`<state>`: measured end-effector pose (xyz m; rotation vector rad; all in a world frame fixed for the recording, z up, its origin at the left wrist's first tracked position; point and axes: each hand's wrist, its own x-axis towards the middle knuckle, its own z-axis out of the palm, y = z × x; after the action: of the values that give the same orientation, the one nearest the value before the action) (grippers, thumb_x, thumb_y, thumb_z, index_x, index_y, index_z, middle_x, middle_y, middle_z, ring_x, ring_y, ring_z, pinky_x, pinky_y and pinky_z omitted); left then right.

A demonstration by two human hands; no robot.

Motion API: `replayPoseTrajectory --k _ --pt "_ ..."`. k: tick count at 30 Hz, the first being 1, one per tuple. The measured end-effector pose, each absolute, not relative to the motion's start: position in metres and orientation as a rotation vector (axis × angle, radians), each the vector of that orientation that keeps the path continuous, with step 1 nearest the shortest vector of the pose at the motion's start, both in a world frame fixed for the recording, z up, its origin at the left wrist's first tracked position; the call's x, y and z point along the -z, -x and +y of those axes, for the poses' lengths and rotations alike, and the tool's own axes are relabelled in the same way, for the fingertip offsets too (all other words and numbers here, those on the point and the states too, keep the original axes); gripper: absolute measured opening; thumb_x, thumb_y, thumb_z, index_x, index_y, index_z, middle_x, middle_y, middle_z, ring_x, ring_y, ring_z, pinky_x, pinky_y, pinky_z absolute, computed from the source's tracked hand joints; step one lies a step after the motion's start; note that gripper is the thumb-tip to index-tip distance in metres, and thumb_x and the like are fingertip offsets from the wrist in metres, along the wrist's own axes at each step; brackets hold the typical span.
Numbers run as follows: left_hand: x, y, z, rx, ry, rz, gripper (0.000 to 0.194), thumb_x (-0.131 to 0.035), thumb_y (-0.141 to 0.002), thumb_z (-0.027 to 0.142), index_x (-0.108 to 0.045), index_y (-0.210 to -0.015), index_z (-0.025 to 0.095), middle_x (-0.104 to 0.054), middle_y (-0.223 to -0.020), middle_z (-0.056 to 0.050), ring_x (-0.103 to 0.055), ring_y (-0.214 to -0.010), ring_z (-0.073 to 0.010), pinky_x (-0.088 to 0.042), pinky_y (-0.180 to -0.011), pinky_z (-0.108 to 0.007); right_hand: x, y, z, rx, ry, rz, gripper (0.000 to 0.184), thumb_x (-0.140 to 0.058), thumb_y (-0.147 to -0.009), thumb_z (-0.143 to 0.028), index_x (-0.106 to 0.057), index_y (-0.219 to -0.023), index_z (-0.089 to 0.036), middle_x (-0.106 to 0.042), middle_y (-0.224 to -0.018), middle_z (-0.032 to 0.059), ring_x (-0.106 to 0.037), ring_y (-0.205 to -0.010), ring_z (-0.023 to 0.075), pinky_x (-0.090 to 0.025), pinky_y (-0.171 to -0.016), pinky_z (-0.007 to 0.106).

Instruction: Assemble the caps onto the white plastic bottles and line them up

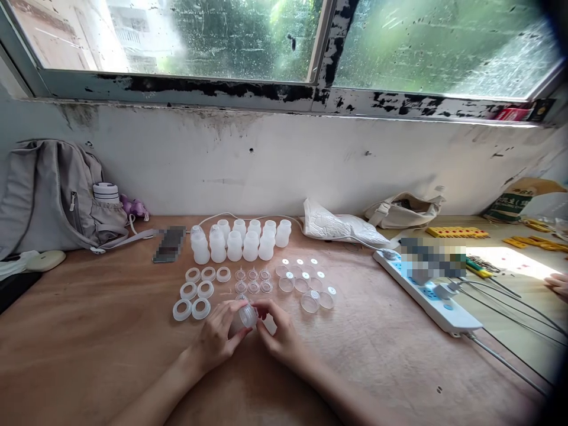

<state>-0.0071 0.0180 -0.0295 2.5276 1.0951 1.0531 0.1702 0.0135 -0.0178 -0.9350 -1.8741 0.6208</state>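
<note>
My left hand point(217, 331) is wrapped round a small translucent baby bottle point(247, 317), tilted with its capped top toward my right hand. My right hand point(281, 337) has its thumb and fingers closed at the right end of that bottle; exactly what they pinch is partly hidden. Just beyond my fingers lie several clear nipples point(253, 287) in rows. To their left are several white screw rings point(201, 315), and on the right several clear round covers point(309, 303). Behind stand several frosted bottles point(235, 247); the two at the left front have tops on.
A phone point(169, 244) and a grey backpack point(53, 195) are at the left. A white power strip point(426, 293) with cables lies on the right, near a white plastic package point(341, 228) and a beige bag point(403, 210). Another person's hand point(558, 284) shows at the right edge.
</note>
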Motion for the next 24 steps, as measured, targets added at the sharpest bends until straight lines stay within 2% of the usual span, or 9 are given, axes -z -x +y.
replayPoseTrajectory --k 7,14,19,21,24 --pt "0.025 0.007 0.018 -1.038 -2.536 1.159 0.043 -0.053 -0.078 0.024 -0.040 -0.118 0.020 -0.054 -0.110 -0.009 -0.050 -0.103 -0.0224 -0.043 -0.089 -0.039 0.014 -0.170 0.012 -0.888 0.913 -1.792 0.030 -0.042 -0.075 -0.006 -0.046 -0.101 -0.020 -0.059 -0.080 0.0012 -0.056 -0.074 0.0129 -0.044 -0.068 0.025" --pt "0.025 0.005 0.016 -1.072 -2.526 1.113 0.043 -0.055 -0.074 0.019 -0.043 -0.115 0.019 -0.058 -0.104 -0.008 -0.054 -0.097 -0.0219 -0.045 -0.083 -0.036 0.013 -0.171 0.010 -0.996 0.968 -1.742 0.031 -0.042 -0.076 -0.007 -0.048 -0.102 -0.020 -0.060 -0.080 0.0011 -0.058 -0.076 0.0135 -0.044 -0.070 0.026" --pt "0.026 0.005 0.016 -1.103 -2.447 1.141 0.043 -0.055 -0.071 0.016 -0.044 -0.112 0.020 -0.059 -0.103 -0.007 -0.055 -0.097 -0.0218 -0.046 -0.083 -0.036 0.015 -0.171 0.011 -1.054 0.945 -1.587 0.018 -0.047 -0.079 -0.016 -0.050 -0.097 -0.020 -0.062 -0.080 0.0024 -0.058 -0.078 0.0146 -0.045 -0.072 0.028" --pt "0.026 0.005 0.016 -1.100 -2.383 1.156 0.042 -0.055 -0.071 0.015 -0.044 -0.110 0.020 -0.059 -0.105 -0.007 -0.055 -0.099 -0.0217 -0.046 -0.084 -0.036 0.017 -0.172 0.015 -1.083 0.968 -1.479 0.015 -0.051 -0.079 -0.021 -0.051 -0.094 -0.020 -0.059 -0.081 0.0028 -0.057 -0.077 0.0146 -0.046 -0.068 0.027" --pt "0.023 0.004 0.014 -1.070 -2.294 1.158 0.040 -0.056 -0.072 0.015 -0.042 -0.109 0.020 -0.057 -0.108 -0.008 -0.054 -0.101 -0.0211 -0.045 -0.086 -0.036 0.019 -0.173 0.020 -1.282 0.964 -1.407 0.022 -0.054 -0.077 -0.029 -0.052 -0.096 -0.018 -0.057 -0.080 0.0035 -0.056 -0.069 0.0138 -0.045 -0.053 0.023"
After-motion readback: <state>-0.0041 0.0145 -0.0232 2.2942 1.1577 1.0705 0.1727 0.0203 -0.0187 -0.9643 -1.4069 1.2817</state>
